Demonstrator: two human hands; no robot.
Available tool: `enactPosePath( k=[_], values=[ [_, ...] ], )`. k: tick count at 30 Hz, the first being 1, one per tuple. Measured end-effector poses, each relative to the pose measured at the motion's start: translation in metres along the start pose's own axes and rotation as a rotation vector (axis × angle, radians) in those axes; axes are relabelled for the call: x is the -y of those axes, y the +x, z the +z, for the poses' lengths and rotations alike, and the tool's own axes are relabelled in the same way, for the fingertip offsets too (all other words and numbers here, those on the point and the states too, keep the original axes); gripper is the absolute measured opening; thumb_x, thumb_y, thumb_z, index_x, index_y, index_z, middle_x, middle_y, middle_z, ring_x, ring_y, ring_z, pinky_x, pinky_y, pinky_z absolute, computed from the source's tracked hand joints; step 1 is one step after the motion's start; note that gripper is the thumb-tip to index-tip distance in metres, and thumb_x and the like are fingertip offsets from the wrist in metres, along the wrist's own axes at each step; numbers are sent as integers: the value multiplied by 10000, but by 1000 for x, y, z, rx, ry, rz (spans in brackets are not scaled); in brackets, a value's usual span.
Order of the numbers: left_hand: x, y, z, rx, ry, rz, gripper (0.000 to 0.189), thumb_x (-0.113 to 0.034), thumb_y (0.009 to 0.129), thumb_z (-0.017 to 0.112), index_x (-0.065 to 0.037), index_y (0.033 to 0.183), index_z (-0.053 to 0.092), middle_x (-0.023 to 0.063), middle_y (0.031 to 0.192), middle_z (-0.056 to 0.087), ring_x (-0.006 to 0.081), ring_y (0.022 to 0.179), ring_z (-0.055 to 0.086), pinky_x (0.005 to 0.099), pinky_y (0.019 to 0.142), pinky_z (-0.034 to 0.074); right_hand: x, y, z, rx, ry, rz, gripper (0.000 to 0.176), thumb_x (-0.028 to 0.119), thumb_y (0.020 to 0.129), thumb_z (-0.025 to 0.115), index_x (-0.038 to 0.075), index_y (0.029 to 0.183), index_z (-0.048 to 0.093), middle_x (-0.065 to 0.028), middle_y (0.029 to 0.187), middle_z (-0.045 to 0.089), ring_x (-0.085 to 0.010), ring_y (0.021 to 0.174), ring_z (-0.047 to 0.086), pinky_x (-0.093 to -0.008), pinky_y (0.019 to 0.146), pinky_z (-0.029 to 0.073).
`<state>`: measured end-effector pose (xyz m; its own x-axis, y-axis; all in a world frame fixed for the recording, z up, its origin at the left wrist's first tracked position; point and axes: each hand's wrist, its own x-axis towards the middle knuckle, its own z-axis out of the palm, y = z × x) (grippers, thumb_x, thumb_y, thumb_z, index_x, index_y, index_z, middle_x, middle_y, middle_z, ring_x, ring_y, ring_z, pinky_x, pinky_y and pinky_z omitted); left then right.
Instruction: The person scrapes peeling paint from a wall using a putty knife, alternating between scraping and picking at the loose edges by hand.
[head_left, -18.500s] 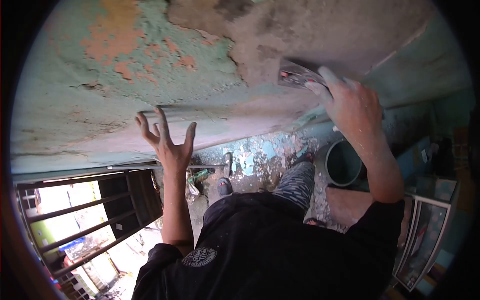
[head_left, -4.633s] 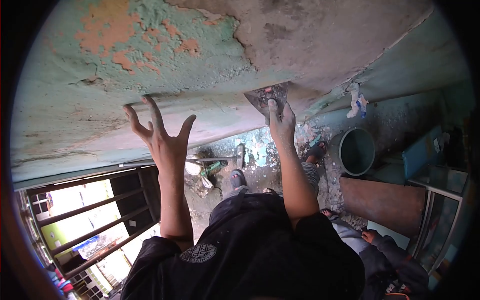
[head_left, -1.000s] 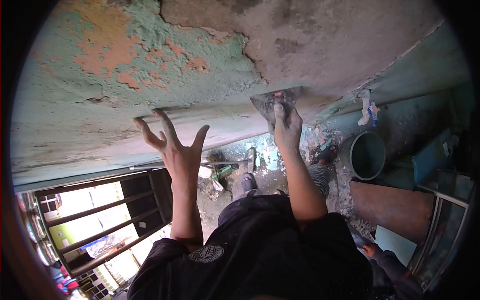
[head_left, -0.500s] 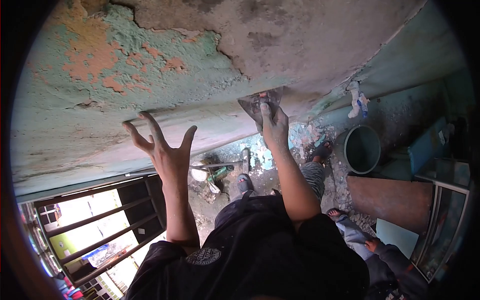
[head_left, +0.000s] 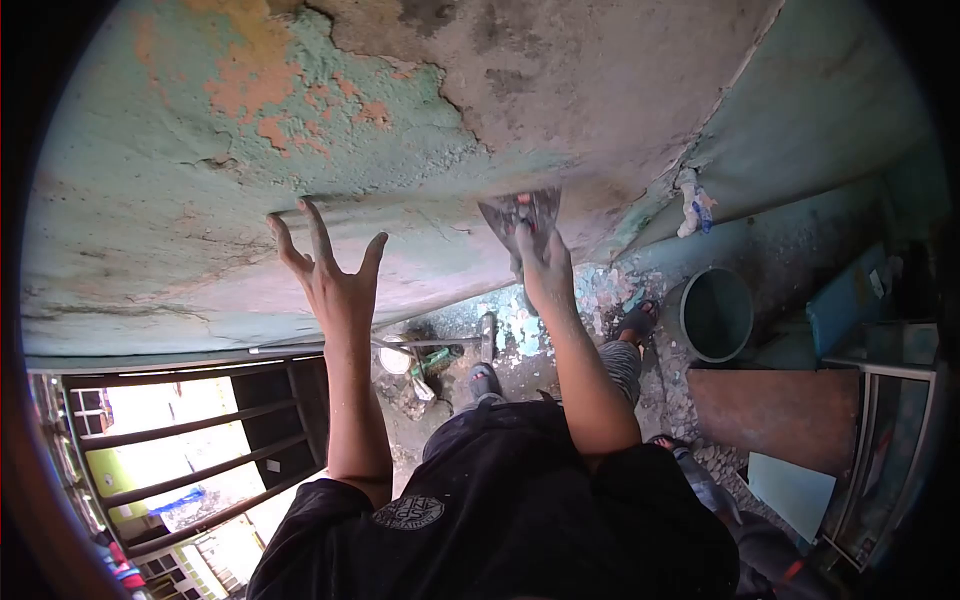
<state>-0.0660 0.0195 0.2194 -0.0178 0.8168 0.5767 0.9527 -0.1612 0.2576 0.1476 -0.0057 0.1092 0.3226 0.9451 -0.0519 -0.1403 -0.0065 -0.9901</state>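
Up close against a flaking green-and-grey plaster wall (head_left: 420,212).
Left of centre, the dusty left hand (head_left: 338,287) holds nothing, fingers splayed at the wall, I'd say for balance. At centre, the right hand (head_left: 546,268) wraps the handle of a flared, dark metal scraper (head_left: 522,208), thumb forward, likely to steady its blade at the wall. Right of centre, a round grey-green bucket (head_left: 686,335) stands well apart from both.

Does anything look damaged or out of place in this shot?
Yes, the wall is damaged: its green paint is broken, with orange patches showing, and ends in a ragged edge at a bare greyish area. Pale debris is also scattered on the floor beside the brown board.
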Motion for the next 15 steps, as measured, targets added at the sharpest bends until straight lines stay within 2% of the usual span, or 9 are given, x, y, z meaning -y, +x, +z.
enactPosePath(
  k=[1,2,4,5,7,8,11,13,15],
  values=[
    [2,-1,-1,-6,-33,-3,954,-275,690,817,-157,1466,274,264,1489,104,431,1376,185,529,1018,380,-13,-12,-6,50,-77,-23,330,230,915,580,3,1141,502,-49,834,578,-116,672,558,-253,599,454],
    [2,0,-3,-14,-36,-15,954,-275,690,817,-157,1466,274,264,1489,104,431,1376,185,529,1018,380,-37,-21,-15,60,-86,-29,330,230,915,580,3,1141,502,-49,834,578,-116,672,558,-253,599,454],
    [-1,-4,-11,-76,-137,24,788,-220,735,784,-109,1406,386,216,1422,305,378,1304,354,495,994,407,-83,-44,-37,229,38,279,331,96,870,576,-10,1169,478,-78,893,611,-157,758,592,-289,713,475],
    [-1,-10,-9,-82,-141,8,788,-220,735,784,-109,1406,386,216,1422,305,378,1304,354,495,994,407,-81,-54,-44,239,22,278,331,96,870,576,-10,1169,478,-78,893,611,-157,758,592,-289,713,475],
    [-4,-34,4,19,-326,10,646,-178,760,761,-78,1328,468,173,1240,490,322,1146,497,440,923,449,-66,-65,-53,349,-39,275,353,48,846,587,-11,1176,476,-86,949,607,-155,799,599,-287,756,477],
    [-13,-49,13,154,-481,-90,602,-195,779,746,-56,1301,481,166,1169,518,299,1093,515,415,887,458,-54,-67,-56,417,35,369,342,35,852,577,-7,1177,481,-88,986,597,-145,832,591,-291,777,475],
    [-19,-100,53,611,-737,-402,565,-266,830,706,6,1274,485,133,1052,570,232,985,548,350,807,476,-32,-72,-53,430,190,371,358,50,863,588,-1,1198,472,-75,999,602,-137,881,590,-279,777,476],
    [-25,-115,65,869,-1044,-863,591,-316,848,692,30,1275,476,116,1046,589,205,976,560,331,802,485,-11,-75,-48,405,199,372,372,57,866,592,0,1212,467,-80,1011,609,-138,894,589,-275,783,475],
    [-37,-117,54,1033,-1354,-1054,549,-303,861,680,-8,1283,488,98,1119,583,184,1052,539,352,850,501,-1,-77,-42,382,212,366,385,63,870,596,1,1225,462,-84,1022,617,-138,907,589,-271,789,474]
  ],
)
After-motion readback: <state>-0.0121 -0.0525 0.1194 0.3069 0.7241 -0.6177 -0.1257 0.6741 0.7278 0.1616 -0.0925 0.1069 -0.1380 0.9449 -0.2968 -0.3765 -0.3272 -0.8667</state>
